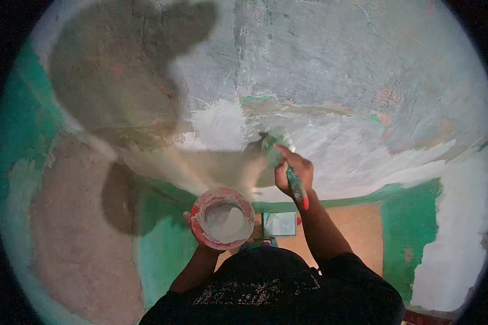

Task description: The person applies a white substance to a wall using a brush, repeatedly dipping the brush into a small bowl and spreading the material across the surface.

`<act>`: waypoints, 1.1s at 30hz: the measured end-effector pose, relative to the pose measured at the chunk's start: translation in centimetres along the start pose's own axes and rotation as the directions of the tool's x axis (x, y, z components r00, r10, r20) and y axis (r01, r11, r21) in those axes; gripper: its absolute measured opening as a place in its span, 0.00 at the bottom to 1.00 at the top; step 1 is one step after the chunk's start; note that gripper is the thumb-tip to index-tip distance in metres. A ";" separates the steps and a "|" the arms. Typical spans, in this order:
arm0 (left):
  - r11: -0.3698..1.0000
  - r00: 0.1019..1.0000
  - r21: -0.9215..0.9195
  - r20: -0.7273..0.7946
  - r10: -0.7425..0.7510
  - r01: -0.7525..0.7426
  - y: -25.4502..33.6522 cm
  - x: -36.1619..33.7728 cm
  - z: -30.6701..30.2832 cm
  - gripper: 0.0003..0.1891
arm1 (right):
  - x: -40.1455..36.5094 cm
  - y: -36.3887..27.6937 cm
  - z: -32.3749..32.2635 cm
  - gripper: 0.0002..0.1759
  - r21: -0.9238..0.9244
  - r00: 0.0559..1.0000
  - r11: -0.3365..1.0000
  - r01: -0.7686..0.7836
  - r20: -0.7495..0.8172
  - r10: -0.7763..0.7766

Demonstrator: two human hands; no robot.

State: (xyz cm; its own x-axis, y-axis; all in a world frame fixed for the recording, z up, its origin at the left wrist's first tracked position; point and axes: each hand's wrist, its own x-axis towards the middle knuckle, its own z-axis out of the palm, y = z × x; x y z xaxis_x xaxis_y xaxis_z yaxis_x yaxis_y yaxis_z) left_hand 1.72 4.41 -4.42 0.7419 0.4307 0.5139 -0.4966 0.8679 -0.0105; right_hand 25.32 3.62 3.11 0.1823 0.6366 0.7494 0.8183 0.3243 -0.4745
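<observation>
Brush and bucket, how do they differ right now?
The brush is gripped in the right hand, bristles against the wall; the bucket is held from below by the left hand, lower down. The brush is slim with a green handle; the bucket is round, red-rimmed and open. Both carry white paint.

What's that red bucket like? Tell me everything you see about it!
The bucket is round and red, probably plastic, its rim smeared with white. It is open and partly full of white paint. The left hand holds it from underneath, near the wall. The right hand, gripping a brush, is beside it, not touching.
</observation>
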 end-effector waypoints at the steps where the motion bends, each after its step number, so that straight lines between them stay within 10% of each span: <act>1: 1.000 1.000 -0.022 0.024 0.001 -0.001 -0.1 0.0 -0.6 0.57 | 1.5 -1.1 -0.7 0.19 0.013 0.998 0.999 0.040 -0.046 -0.039; 5: 0.987 0.970 0.013 -0.181 0.162 -0.162 -1.4 -1.6 -2.2 0.57 | -0.6 1.3 1.0 0.20 -0.104 0.989 0.983 0.148 0.035 -0.145; 9: 0.997 0.984 0.023 -0.159 0.077 -0.075 -1.1 -0.5 0.4 0.57 | -5.4 2.8 3.4 0.19 -0.122 0.964 0.991 -0.048 0.255 0.078; 14: 0.998 0.998 -0.059 -0.059 0.001 -0.004 -0.4 1.2 2.9 0.57 | 2.4 -2.0 -0.4 0.22 -0.025 0.994 1.000 0.017 0.105 -0.014; 19: 0.981 0.946 0.115 -0.269 0.180 -0.154 -1.4 -1.1 0.4 0.56 | -0.8 1.5 1.8 0.21 -0.048 0.989 0.990 0.135 0.061 -0.132; 23: 0.984 0.972 0.104 -0.172 0.159 -0.143 -1.1 -1.1 -0.1 0.55 | -3.9 1.6 2.9 0.21 -0.077 0.925 0.996 -0.041 0.375 0.067; 29: 0.983 0.977 0.106 -0.130 0.166 -0.153 -0.9 -0.8 0.7 0.54 | 4.0 -4.2 0.3 0.16 0.124 0.992 0.987 -0.101 0.092 0.090; 33: 0.979 0.977 0.109 -0.110 0.184 -0.172 -0.5 -1.1 0.9 0.54 | 1.0 -0.6 2.3 0.19 -0.038 0.975 0.976 0.213 0.069 -0.211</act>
State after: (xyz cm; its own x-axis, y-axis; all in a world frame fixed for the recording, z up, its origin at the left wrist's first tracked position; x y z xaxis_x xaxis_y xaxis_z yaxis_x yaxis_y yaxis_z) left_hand 0.73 3.31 -4.24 0.6828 0.6076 0.4057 -0.6630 0.7486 -0.0052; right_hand 23.80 5.70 3.11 -0.0320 0.6005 0.7990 0.8586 0.4257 -0.2856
